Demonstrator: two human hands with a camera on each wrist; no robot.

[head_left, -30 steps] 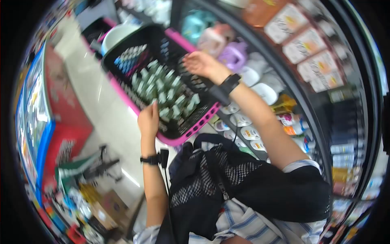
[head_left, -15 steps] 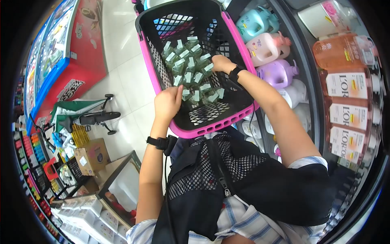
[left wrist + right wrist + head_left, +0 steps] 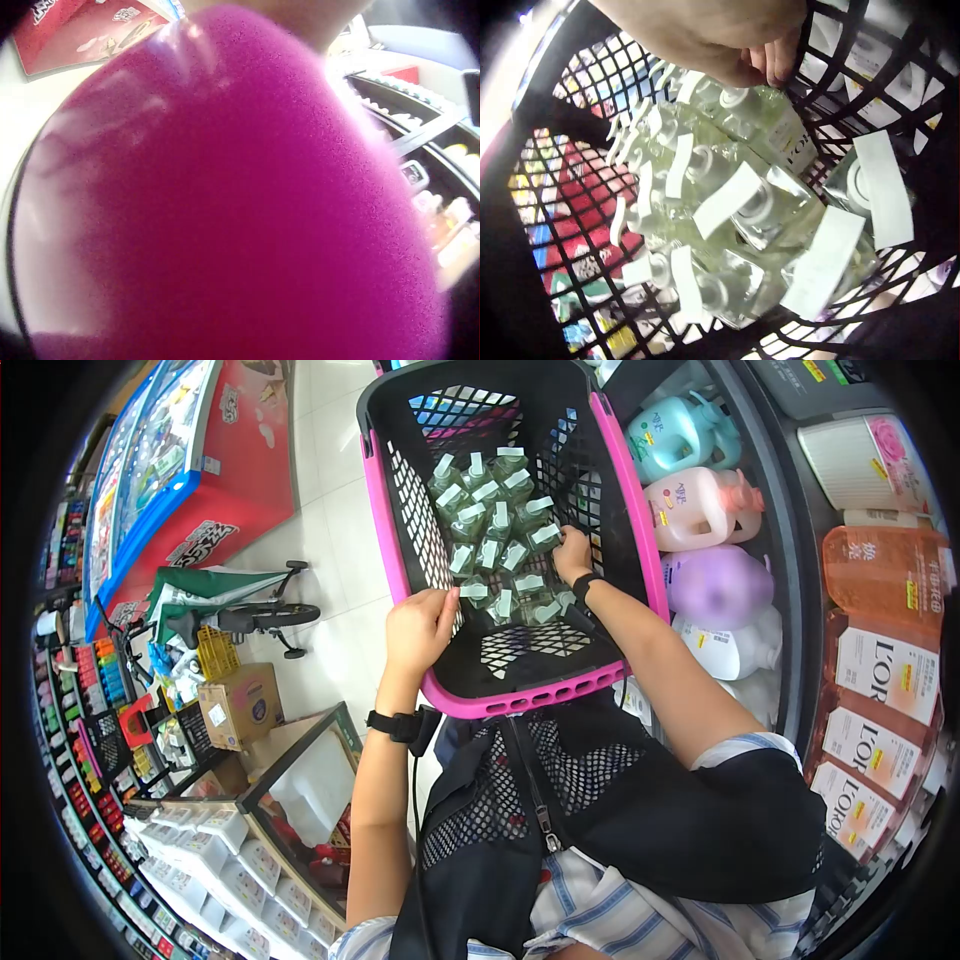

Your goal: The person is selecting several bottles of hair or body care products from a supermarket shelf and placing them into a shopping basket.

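A black mesh shopping basket [image 3: 480, 705] with pink rims holds several pale green pump bottles [image 3: 500, 520], packed upright with pale strips over their pump heads. My left hand [image 3: 420, 628] grips the basket's left rim, thumb on the inner side. That pink rim [image 3: 247, 187] fills most of the left wrist view and hides the fingers. My right hand [image 3: 572, 556] is down inside the basket at the right edge of the group. In the right wrist view its curled fingers [image 3: 778, 60] hold the top of an outer pump bottle [image 3: 791, 139]; the thumb is hidden.
On the right, a shelf carries teal, pink and purple jugs [image 3: 690, 510] and large L'OR-labelled bottles [image 3: 885, 675]. Left across the tiled floor stand a red freezer [image 3: 245, 470], a small bicycle [image 3: 250, 618] and a cardboard box [image 3: 240, 705]. White tubs [image 3: 215, 860] are stacked lower left.
My right hand has come down from above the basket's right side to the pump bottles, then shifted slightly toward my body. My left hand stays at the left rim while the head view has turned.
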